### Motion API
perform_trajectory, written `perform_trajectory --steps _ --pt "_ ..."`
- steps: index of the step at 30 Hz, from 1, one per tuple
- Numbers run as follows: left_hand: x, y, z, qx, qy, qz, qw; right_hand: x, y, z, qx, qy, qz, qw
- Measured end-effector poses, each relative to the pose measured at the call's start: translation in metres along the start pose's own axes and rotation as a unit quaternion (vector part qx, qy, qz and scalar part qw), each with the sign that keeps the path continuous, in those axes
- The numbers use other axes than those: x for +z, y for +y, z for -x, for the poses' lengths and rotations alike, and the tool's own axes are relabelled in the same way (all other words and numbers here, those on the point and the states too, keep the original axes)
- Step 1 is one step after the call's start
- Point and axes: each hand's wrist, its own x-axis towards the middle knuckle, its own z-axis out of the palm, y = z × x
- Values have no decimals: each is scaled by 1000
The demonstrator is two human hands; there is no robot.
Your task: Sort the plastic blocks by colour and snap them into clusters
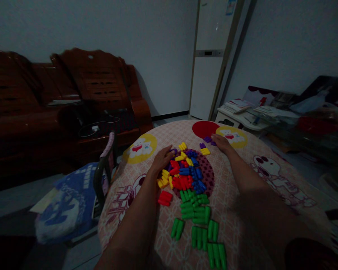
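Observation:
A heap of small plastic pegs (186, 174) in red, blue, yellow and purple lies on a round table (242, 210) with a patterned cloth. My left hand (162, 159) rests on the heap's left edge, fingers curled onto the pieces; whether it grips one is unclear. My right hand (222, 143) reaches to the far side, fingers down beside a few purple pegs (207, 140) and a yellow peg (205, 151). Green pegs (198, 221) lie in rows nearer to me. Two red pegs (165, 198) sit apart at the left.
A dark chair (103, 176) with a blue cloth (69, 202) stands left of the table. A brown wooden sofa (59, 108) lines the left wall. A white standing unit (211, 60) is at the back. A cluttered low table (250, 112) stands at the right.

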Motion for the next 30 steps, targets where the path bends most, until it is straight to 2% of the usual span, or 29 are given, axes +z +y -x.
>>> perform_trajectory --steps 2,5,8,11,13,16,18,21,23,25,27,30 --pt "0 1 1 11 -25 5 1000 15 -9 -3 -52 -105 -10 993" --pt "0 2 2 25 -21 17 999 32 -27 5 -156 -234 -5 960" --pt "-1 6 4 32 -16 41 998 37 -44 30 -210 -284 -25 935" --pt "-3 10 7 42 -48 55 996 26 -53 62 -210 -304 -83 925" --pt "-5 11 11 57 -56 52 995 7 -54 85 -190 -274 -120 935" --pt "-6 11 17 60 -25 62 996 -34 -49 131 -107 -159 -142 971" --pt "-6 12 19 46 1 75 996 -62 -44 176 -25 -54 -129 990" --pt "-5 16 19 32 4 82 996 -82 -42 257 71 24 -114 991" --pt "-4 17 19 18 2 86 996 -77 -47 303 99 51 -98 989" --pt "-2 17 18 -3 11 92 996 -62 -59 328 105 67 -100 987" --pt "-1 16 17 -22 23 99 995 -42 -74 328 99 80 -99 987" --pt "0 14 17 -55 43 120 990 -9 -99 294 73 82 -88 990"
